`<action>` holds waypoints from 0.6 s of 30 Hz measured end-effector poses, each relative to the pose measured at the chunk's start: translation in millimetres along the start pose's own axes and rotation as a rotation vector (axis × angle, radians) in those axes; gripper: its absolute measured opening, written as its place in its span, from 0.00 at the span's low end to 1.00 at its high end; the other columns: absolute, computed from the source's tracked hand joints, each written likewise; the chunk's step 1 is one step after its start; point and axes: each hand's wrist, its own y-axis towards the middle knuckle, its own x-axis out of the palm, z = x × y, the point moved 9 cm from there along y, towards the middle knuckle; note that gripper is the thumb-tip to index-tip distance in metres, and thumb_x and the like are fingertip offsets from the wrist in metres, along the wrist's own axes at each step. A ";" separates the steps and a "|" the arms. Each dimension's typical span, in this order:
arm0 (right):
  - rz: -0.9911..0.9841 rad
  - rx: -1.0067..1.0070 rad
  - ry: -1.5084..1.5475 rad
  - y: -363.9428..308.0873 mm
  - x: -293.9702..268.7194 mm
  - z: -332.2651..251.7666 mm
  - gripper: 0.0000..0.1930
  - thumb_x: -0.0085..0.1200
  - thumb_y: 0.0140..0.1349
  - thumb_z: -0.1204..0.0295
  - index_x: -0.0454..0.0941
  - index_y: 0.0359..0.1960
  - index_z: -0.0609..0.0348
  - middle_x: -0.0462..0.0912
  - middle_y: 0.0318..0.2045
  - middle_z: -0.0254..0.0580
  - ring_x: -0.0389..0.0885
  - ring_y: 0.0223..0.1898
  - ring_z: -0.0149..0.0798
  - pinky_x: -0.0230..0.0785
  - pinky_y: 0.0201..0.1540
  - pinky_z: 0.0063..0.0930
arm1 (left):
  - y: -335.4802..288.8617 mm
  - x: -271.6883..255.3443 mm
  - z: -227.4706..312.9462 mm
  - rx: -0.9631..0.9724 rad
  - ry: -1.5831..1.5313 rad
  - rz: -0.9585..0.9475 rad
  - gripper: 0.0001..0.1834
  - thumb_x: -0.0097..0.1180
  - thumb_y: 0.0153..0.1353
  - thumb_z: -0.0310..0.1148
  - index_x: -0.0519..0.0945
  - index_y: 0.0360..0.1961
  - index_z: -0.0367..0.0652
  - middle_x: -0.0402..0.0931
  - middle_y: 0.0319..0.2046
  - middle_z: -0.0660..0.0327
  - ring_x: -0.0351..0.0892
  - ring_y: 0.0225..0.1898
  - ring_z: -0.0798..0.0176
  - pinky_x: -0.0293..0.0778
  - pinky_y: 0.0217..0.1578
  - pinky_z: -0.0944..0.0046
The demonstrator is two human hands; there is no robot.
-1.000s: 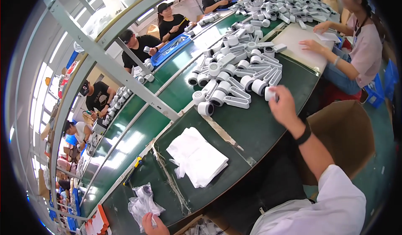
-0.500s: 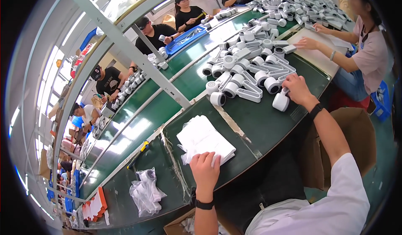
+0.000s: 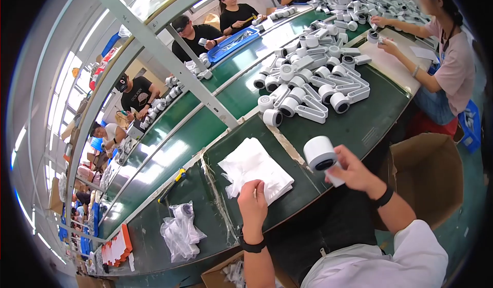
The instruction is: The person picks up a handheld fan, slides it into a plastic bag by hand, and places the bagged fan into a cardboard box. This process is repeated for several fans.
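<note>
My right hand (image 3: 354, 171) grips a white device (image 3: 319, 152) by its handle. The device has a drum-shaped head with a dark round end, and it is held in the air over the table's near edge. Fingers curled together, my left hand (image 3: 253, 203) pinches the near edge of a stack of thin white plastic bags (image 3: 257, 165) lying on the dark green table. Beyond the bags is a large heap of similar white devices (image 3: 308, 77), round-headed with long looped handles.
A bagged device (image 3: 181, 231) and a yellow-and-black cutter (image 3: 172, 184) lie to the left. An open cardboard box (image 3: 426, 177) stands at right. A metal frame post (image 3: 169, 62) slants across the line. Co-workers sit across the belt, and a person (image 3: 447, 57) works at the right.
My right hand has lifted a device off the heap's near edge and brought it toward me. My left hand's fingers have closed at the bags' edge. The person at right now holds a device.
</note>
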 end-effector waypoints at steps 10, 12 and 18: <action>0.236 -0.073 0.091 12.6 84.6 33.2 0.28 0.72 0.47 0.71 0.70 0.48 0.62 0.79 0.39 0.37 0.77 0.39 0.28 0.72 0.42 0.24 | -32.5 33.8 0.9 -0.408 -0.664 -0.067 0.10 0.58 0.66 0.31 0.79 0.40 0.32 0.80 0.29 0.63 0.78 0.29 0.71 0.73 0.33 0.73; 0.256 -0.004 0.065 18.8 85.1 41.8 0.26 0.69 0.47 0.73 0.70 0.47 0.62 0.79 0.38 0.37 0.77 0.40 0.28 0.72 0.43 0.25 | -39.0 40.7 -1.4 -0.492 -0.848 -0.072 0.10 0.57 0.66 0.31 0.79 0.39 0.32 0.80 0.28 0.64 0.77 0.29 0.71 0.73 0.33 0.72; 0.370 0.018 0.072 15.7 68.6 40.6 0.21 0.63 0.49 0.77 0.71 0.45 0.64 0.78 0.34 0.37 0.78 0.31 0.29 0.73 0.33 0.25 | -42.9 30.4 -18.8 -0.749 -1.388 0.248 0.08 0.54 0.68 0.32 0.75 0.37 0.37 0.76 0.28 0.64 0.73 0.24 0.70 0.73 0.29 0.70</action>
